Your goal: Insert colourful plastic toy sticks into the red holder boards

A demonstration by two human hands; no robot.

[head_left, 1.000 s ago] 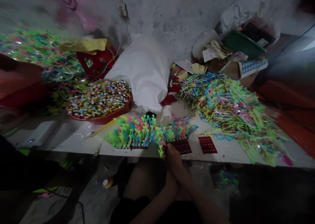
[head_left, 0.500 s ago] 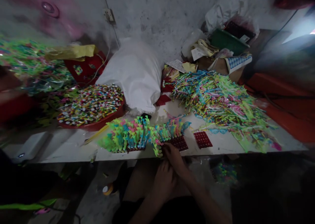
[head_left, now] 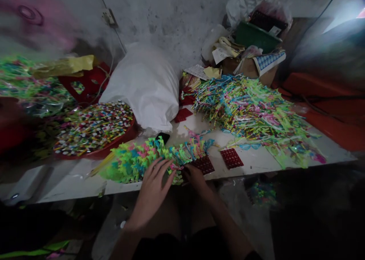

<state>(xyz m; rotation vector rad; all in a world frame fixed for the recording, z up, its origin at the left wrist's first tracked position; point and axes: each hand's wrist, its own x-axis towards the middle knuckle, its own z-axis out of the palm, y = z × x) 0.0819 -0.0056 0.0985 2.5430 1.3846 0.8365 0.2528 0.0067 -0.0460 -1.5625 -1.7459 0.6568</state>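
My left hand [head_left: 155, 182] is raised at the table's front edge, its fingers spread over the near side of a dense row of small green, blue and pink plastic figures [head_left: 125, 163]. My right hand [head_left: 196, 178] is beside it, fingers curled in at the edge of a dark red board with holes [head_left: 205, 165]; what they pinch is hidden in shadow. Several figures stand upright along this board [head_left: 196, 147]. To the right, a second red holed board [head_left: 231, 158] lies flat on the table.
Farther right is a large heap of colourful plastic sticks [head_left: 245, 111]. A red basin [head_left: 125, 136] full of small capped pieces stands left, beside a white sack [head_left: 145, 85]. A dark phone [head_left: 163, 138] lies behind the figures. The white table's front edge [head_left: 242, 174] runs near my lap.
My left hand has risen from my lap beside the right hand to the figures, its fingers now spread. My right hand stays near the board's edge. The view has shifted slightly.
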